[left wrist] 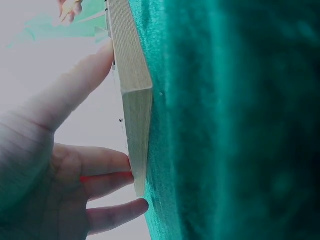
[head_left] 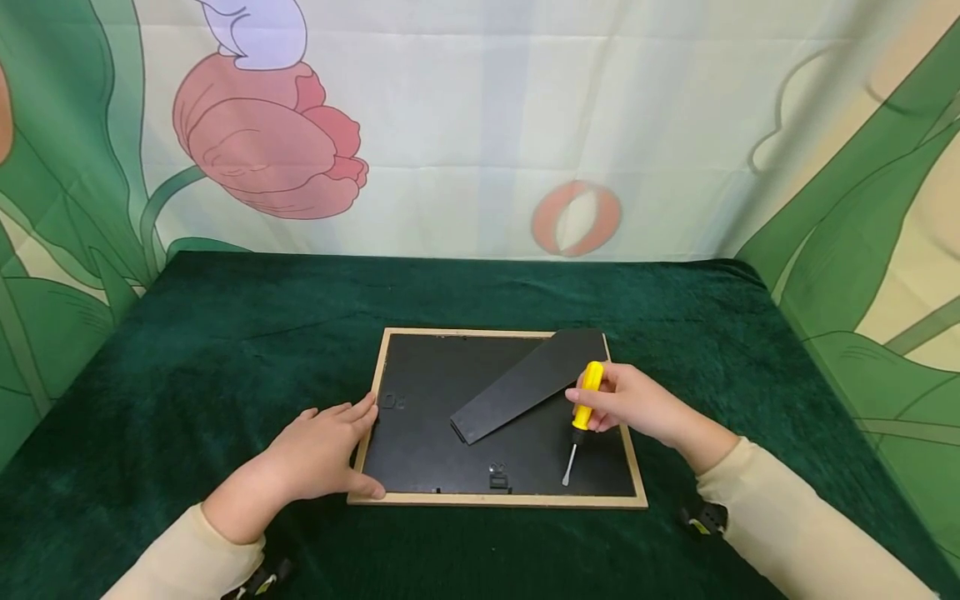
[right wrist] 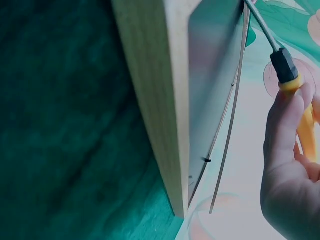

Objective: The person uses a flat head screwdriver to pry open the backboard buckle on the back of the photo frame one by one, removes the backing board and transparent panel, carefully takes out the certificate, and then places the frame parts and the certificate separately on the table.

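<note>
In the head view a picture frame (head_left: 498,500) with a light wood border lies face down, its black backing board (head_left: 435,375) up. A black stand leg (head_left: 517,387) lies slanted across the board. My left hand (head_left: 322,450) rests at the frame's left side, thumb on the near left corner and fingers along the left edge; the left wrist view shows these fingers (left wrist: 107,162) nearly straight against the wood. My right hand (head_left: 626,404) grips a screwdriver (head_left: 591,387) by its yellow handle, its metal tip pointing down over the board's right part. Whether the tip touches is unclear.
A dark green velvet cloth (head_left: 262,333) covers the table. Small metal hangers (head_left: 498,477) sit near the board's near and left edges, with small dark tabs along the border. A patterned curtain (head_left: 465,125) hangs behind and at the sides.
</note>
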`<state>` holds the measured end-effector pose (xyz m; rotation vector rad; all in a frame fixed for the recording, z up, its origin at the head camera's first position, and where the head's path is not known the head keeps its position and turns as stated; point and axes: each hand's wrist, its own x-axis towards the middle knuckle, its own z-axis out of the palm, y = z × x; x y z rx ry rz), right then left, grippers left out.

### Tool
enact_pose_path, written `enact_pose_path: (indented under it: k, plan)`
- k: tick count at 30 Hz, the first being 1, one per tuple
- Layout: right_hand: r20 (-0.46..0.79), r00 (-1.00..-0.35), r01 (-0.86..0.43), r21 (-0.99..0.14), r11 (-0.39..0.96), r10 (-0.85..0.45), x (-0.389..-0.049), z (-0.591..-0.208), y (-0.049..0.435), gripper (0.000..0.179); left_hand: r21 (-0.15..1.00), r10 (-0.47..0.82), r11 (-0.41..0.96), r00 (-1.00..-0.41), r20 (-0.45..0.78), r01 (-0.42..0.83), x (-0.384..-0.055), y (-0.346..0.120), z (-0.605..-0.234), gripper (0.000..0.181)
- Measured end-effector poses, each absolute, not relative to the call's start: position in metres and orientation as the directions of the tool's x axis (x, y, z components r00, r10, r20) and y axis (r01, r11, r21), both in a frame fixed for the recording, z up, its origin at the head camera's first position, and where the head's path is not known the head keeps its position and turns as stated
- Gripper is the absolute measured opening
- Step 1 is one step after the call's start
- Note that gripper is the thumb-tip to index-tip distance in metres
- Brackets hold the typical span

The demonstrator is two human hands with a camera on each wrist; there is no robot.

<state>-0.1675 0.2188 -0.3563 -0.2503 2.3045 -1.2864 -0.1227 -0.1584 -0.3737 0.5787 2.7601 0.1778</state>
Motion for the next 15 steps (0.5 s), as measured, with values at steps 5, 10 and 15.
enact_pose_path:
  k: [5, 10, 15]
  plan:
    - [-0.338, -0.833, 0.059, -0.842, 0.536, -0.439, -0.167, -0.359, 0.212, 0.035, 0.186, 0.410, 0.910, -0.868, -0.280, 0.370, -0.122, -0.158, -0.373, 0.103]
    - [-0.334, -0.825, 0.061, -0.855, 0.516, -0.456, -0.165, -0.358, 0.204, 0.034, 0.182, 0.415, 0.908, -0.867, -0.277, 0.376, -0.122, -0.159, -0.373, 0.103]
    - [-0.316, -0.825, 0.038, -0.859, 0.511, -0.469, -0.164, -0.359, 0.196, 0.033, 0.182, 0.415, 0.908, -0.867, -0.276, 0.376, -0.122, -0.159, -0.372, 0.103]
